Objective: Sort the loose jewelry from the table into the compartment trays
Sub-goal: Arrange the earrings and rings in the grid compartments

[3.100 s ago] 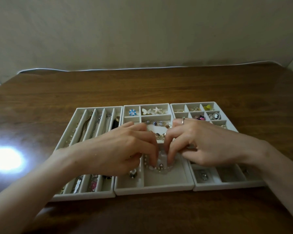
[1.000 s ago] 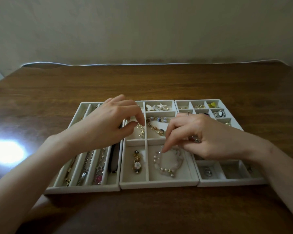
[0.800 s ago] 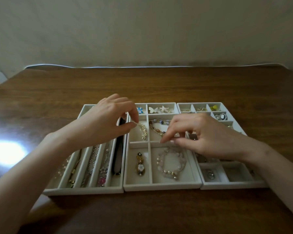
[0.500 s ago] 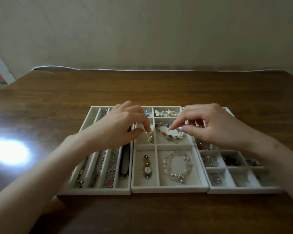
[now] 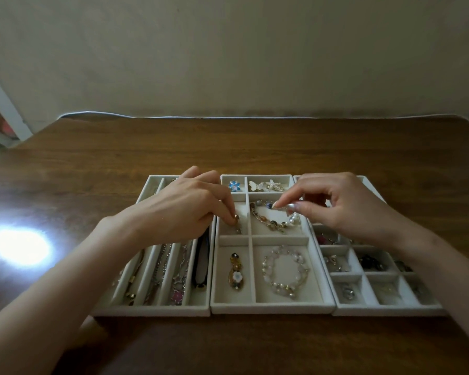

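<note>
Three pale, felt-lined trays sit edge to edge on a dark wooden table (image 5: 228,147): left tray (image 5: 152,311), middle tray (image 5: 271,309), right tray (image 5: 387,311). At 5 o'clock in the middle tray a pearl bracelet (image 5: 284,272) lies coiled, and at 7 o'clock a gilt flower pendant (image 5: 236,272).

Farther in, at 10 o'clock, the left hand (image 5: 179,212) pinches a small gold piece (image 5: 237,218) between thumb and fingertips, low in its narrow compartment. At 1 o'clock the right hand (image 5: 344,209) nips a beaded bracelet (image 5: 268,223) with thumb and forefinger, its other fingers curled, and the strand drapes on the compartment floor.

Both pieces look light, limp and slippery. A bead or clasp likely gives the surest hold, and the thin links could snag. At 12 o'clock rest a blue flower (image 5: 234,185) and a starfish brooch (image 5: 272,184).
</note>
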A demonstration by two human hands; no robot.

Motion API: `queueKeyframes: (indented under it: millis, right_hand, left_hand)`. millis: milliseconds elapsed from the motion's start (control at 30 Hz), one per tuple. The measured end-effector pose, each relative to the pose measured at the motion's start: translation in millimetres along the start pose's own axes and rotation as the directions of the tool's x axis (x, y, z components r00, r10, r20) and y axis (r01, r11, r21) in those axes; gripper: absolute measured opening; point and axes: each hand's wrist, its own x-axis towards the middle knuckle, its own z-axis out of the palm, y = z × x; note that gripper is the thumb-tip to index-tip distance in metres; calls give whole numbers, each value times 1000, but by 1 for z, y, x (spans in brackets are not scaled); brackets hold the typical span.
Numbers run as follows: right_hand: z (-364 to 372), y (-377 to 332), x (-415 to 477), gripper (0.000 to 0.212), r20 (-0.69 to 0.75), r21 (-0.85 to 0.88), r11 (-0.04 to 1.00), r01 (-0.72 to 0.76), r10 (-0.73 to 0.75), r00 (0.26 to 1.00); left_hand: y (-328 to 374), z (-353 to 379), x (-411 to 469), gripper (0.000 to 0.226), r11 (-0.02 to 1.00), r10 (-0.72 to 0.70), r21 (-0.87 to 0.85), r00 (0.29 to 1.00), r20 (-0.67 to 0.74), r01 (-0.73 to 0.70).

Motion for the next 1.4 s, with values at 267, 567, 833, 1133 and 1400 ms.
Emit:
queueKeyframes:
  millis: [267,567,833,1133,1400]
  right_hand:
    - [-2,-1,1,17,-20,32,999,-1,2,1000]
    - [-7,-1,-2,22,-49,69,998,-1,5,999]
    - [-15,4,-7,25,-123,170,985,-18,39,992]
    - [-17,4,-9,25,-123,191,981,-22,46,991]
    - [-17,5,-12,25,-131,161,986,-32,54,990]
  left_hand:
    - [3,5,9,14,974,-175,-164,979,-101,157]
    - [-6,0,34,10,994,-105,53,983,149,98]
    - [-8,-17,22,17,999,32,-9,999,-20,-32]
    - [13,-17,25,11,963,-266,-17,956,122,270]
    - [38,7,34,10,921,-343,208,939,30,330]
